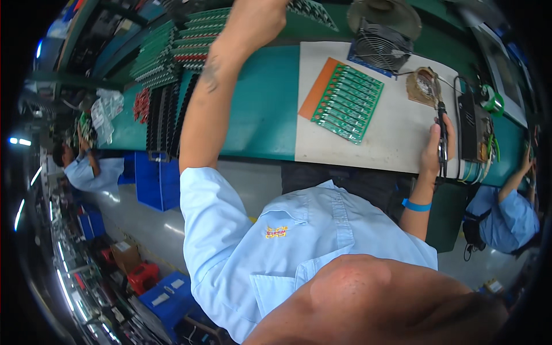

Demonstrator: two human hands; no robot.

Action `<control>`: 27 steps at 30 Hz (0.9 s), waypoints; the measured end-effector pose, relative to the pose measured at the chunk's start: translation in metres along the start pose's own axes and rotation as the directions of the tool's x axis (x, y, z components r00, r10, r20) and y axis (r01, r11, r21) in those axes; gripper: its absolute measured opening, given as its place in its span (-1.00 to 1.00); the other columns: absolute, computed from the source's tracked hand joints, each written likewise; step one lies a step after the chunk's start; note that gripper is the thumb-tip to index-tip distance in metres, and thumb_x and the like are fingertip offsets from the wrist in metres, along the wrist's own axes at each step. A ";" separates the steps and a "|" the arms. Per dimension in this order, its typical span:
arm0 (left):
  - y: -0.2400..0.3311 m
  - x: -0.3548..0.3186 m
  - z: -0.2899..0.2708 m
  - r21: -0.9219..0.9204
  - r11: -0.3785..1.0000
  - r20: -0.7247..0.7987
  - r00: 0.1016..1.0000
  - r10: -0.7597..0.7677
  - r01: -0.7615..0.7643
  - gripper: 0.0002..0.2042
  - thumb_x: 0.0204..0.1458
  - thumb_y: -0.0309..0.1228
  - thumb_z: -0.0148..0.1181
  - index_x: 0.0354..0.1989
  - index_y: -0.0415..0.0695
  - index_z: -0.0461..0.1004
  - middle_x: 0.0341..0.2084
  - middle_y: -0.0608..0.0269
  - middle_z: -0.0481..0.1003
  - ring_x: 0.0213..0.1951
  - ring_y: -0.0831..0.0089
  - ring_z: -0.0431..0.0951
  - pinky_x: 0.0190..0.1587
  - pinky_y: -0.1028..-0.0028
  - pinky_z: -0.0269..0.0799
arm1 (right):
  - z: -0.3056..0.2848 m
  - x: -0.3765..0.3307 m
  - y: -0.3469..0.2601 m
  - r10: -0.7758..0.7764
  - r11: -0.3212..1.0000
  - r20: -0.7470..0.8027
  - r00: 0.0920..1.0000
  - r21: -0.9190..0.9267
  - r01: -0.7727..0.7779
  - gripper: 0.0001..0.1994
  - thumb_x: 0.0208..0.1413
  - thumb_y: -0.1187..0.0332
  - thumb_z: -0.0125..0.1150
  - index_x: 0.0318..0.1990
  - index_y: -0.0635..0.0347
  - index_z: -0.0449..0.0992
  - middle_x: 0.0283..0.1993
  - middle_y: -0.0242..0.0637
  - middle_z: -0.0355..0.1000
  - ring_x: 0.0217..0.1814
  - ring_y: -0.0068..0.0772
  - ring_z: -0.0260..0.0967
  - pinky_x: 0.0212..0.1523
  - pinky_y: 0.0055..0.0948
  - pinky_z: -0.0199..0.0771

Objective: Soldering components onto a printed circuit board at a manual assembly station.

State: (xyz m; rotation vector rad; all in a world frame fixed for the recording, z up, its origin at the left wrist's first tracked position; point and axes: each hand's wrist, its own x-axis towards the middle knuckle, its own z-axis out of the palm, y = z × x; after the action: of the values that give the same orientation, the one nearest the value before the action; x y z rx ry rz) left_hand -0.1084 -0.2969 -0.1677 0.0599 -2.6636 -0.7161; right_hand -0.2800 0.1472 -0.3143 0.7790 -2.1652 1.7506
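At the far edge of the view, my left hand (pixel 260 22) is closed against the end of a green circuit board panel (pixel 315 12), which sticks out to its right. Its fingertips are hidden. My right hand (pixel 441 142) is wrapped round the black handle of a soldering iron (pixel 442 118). The iron's front end reaches over a brown cleaning tray (pixel 422 87) with grey, shiny stuff inside. Between my hands, another green circuit board panel (pixel 349 103) with rows of small boards lies on an orange sheet (pixel 314 99), on a pale mat (pixel 391 150).
A round-grilled fan (pixel 382 49) stands behind the panel. Stacked circuit boards (pixel 158 57) rest in black racks (pixel 163 121) at left, beside red parts (pixel 141 106). A black box (pixel 472 127) and a green solder spool (pixel 492 100) are at right. Other people (pixel 95 172) sit on both sides.
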 end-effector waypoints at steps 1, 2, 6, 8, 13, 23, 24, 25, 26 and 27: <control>0.006 -0.020 -0.031 -0.466 0.885 0.003 1.000 0.017 -0.013 -0.85 -0.07 -0.61 0.07 -0.31 -0.19 0.49 -0.38 0.09 0.52 -0.32 0.09 0.49 -0.20 0.24 0.42 | 0.000 -0.001 0.003 0.033 0.999 -0.008 0.999 0.019 -0.033 -0.68 0.20 0.42 0.18 0.10 0.30 0.51 0.00 -0.15 0.53 -0.05 -0.31 0.46 0.03 -0.43 0.43; 0.015 -0.036 -0.054 -0.826 0.563 -0.011 0.999 0.035 -0.028 -0.81 -0.10 -0.65 0.09 -0.29 -0.19 0.51 -0.37 0.10 0.53 -0.33 0.13 0.50 -0.21 0.25 0.42 | -0.001 -0.001 0.005 0.008 1.000 0.003 1.000 0.009 -0.008 -0.68 0.20 0.42 0.18 0.10 0.30 0.51 0.00 -0.15 0.53 -0.05 -0.31 0.46 0.03 -0.43 0.43; 0.084 -0.133 -0.130 0.625 0.751 -0.444 0.889 0.115 0.215 -0.82 0.01 -0.52 0.29 -0.21 -0.03 0.69 -0.42 0.31 0.67 -0.56 0.33 0.50 -0.41 0.41 0.42 | -0.004 -0.002 0.015 0.081 0.994 0.022 0.996 0.066 -0.083 -0.66 0.23 0.41 0.17 0.13 0.31 0.50 -0.02 -0.14 0.54 -0.06 -0.33 0.47 0.00 -0.45 0.44; 0.103 -0.170 -0.157 0.622 0.706 -0.421 0.905 -0.064 0.339 -0.81 0.05 -0.53 0.27 -0.16 -0.06 0.68 -0.38 0.26 0.68 -0.49 0.40 0.55 -0.34 0.40 0.46 | -0.004 -0.002 0.018 0.063 0.996 0.022 0.998 0.063 -0.064 -0.66 0.23 0.40 0.17 0.13 0.31 0.49 -0.03 -0.14 0.54 -0.09 -0.35 0.47 -0.01 -0.46 0.45; 0.039 -0.245 -0.184 0.652 0.481 -0.487 0.810 -0.327 0.586 -0.79 0.03 -0.56 0.24 -0.16 -0.09 0.66 -0.38 0.22 0.68 -0.43 0.26 0.61 -0.27 0.36 0.50 | 0.000 -0.002 0.017 0.051 0.996 -0.017 0.999 0.068 -0.050 -0.66 0.25 0.40 0.16 0.15 0.31 0.49 -0.08 -0.14 0.54 -0.18 -0.43 0.43 -0.09 -0.51 0.45; -0.086 -0.286 -0.185 0.595 0.443 -0.424 0.729 -0.537 0.671 -0.76 0.03 -0.52 0.15 -0.14 -0.08 0.64 -0.35 0.14 0.66 -0.33 0.04 0.62 -0.20 0.22 0.49 | 0.004 -0.001 0.011 0.086 0.994 -0.022 0.996 0.071 -0.084 -0.68 0.31 0.42 0.11 0.17 0.31 0.47 -0.12 -0.16 0.54 -0.29 -0.54 0.34 -0.17 -0.56 0.41; -0.092 -0.286 -0.183 0.593 0.438 -0.418 0.723 -0.550 0.675 -0.76 0.03 -0.52 0.14 -0.13 -0.08 0.64 -0.35 0.13 0.66 -0.33 0.04 0.62 -0.20 0.21 0.49 | 0.004 -0.001 0.012 0.083 0.995 -0.022 0.996 0.065 -0.081 -0.68 0.31 0.42 0.10 0.17 0.31 0.47 -0.13 -0.16 0.54 -0.29 -0.54 0.34 -0.17 -0.56 0.41; -0.097 -0.284 -0.182 0.593 0.435 -0.411 0.719 -0.560 0.678 -0.75 0.03 -0.52 0.14 -0.13 -0.07 0.64 -0.35 0.13 0.66 -0.32 0.04 0.62 -0.20 0.20 0.48 | 0.005 0.000 0.012 0.079 0.995 -0.026 0.997 0.059 -0.078 -0.68 0.31 0.43 0.10 0.17 0.31 0.47 -0.13 -0.16 0.54 -0.29 -0.54 0.34 -0.17 -0.56 0.40; -0.102 -0.282 -0.181 0.592 0.438 -0.400 0.719 -0.569 0.676 -0.75 0.03 -0.52 0.13 -0.13 -0.07 0.63 -0.35 0.13 0.66 -0.32 0.03 0.61 -0.21 0.20 0.48 | 0.005 0.000 0.012 0.076 0.996 -0.031 0.997 0.052 -0.074 -0.68 0.31 0.43 0.10 0.17 0.31 0.47 -0.13 -0.17 0.54 -0.29 -0.54 0.33 -0.17 -0.56 0.40; -0.107 -0.281 -0.181 0.593 0.438 -0.401 0.719 -0.568 0.676 -0.75 0.03 -0.52 0.13 -0.13 -0.07 0.63 -0.35 0.13 0.66 -0.32 0.03 0.61 -0.21 0.20 0.48 | 0.005 0.000 0.012 0.076 0.996 -0.035 0.996 0.050 -0.075 -0.68 0.31 0.43 0.10 0.17 0.31 0.47 -0.13 -0.17 0.54 -0.29 -0.54 0.33 -0.17 -0.56 0.40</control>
State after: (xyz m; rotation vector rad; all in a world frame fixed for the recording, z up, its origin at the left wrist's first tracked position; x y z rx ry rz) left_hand 0.2132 -0.4368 -0.1741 1.3324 -2.5529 0.2272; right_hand -0.2862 0.1444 -0.3249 0.6795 -2.1625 1.8456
